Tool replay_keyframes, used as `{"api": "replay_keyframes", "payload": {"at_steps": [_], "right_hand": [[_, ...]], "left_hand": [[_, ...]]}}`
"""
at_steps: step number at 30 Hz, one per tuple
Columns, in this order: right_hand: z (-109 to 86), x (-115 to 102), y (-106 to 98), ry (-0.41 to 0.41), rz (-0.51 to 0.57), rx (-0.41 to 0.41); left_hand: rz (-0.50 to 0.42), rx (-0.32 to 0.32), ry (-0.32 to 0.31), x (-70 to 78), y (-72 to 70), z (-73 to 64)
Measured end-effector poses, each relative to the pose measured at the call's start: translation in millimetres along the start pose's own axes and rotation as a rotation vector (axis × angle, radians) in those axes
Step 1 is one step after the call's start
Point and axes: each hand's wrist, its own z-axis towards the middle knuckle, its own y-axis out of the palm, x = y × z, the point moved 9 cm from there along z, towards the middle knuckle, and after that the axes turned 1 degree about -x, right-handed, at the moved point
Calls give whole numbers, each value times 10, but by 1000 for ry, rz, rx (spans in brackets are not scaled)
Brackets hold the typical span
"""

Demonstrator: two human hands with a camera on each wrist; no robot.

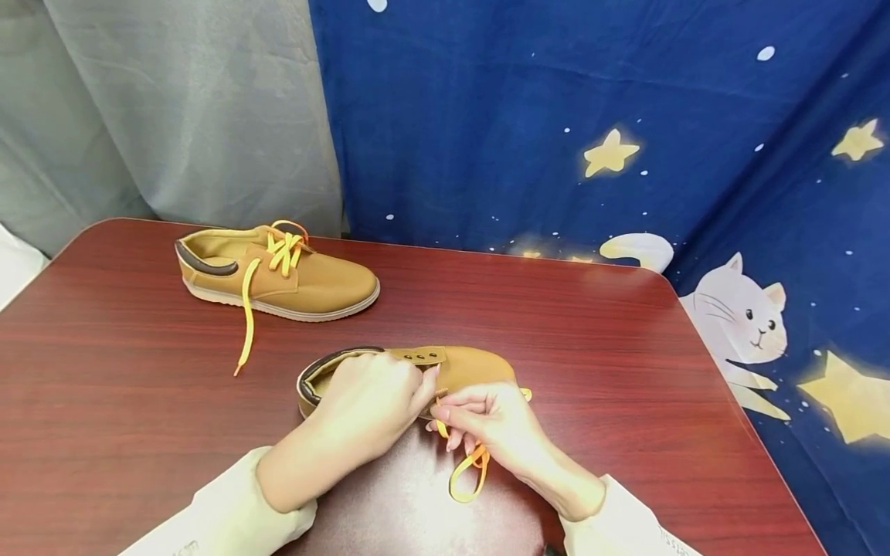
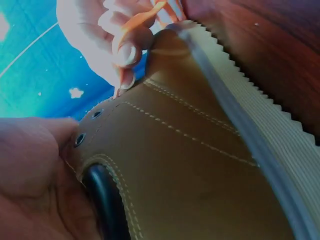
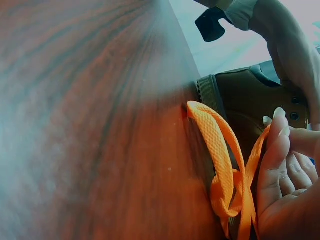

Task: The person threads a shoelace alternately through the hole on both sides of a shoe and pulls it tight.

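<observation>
A tan shoe with a dark collar lies near the front of the table, toe to the right. My left hand reaches over its opening and grips the eyelet flap on the near side. In the left wrist view two bare eyelets show beside that hand's thumb. My right hand pinches an orange-yellow shoelace between thumb and forefinger, close to an eyelet farther toward the toe. The lace's loose length hangs in loops below the right hand. Whether its tip passes through the eyelet is hidden by the fingers.
A matching tan shoe stands behind and to the left, its yellow lace threaded, with one end trailing onto the table. The reddish-brown tabletop ends at a grey curtain and a blue starry curtain.
</observation>
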Motion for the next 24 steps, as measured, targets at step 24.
{"api": "replay_keyframes", "payload": {"at_steps": [24], "right_hand": [[-66, -265, -174, -125, -380, 148]], "left_hand": [[-149, -48, -69, 38, -8, 45]]}}
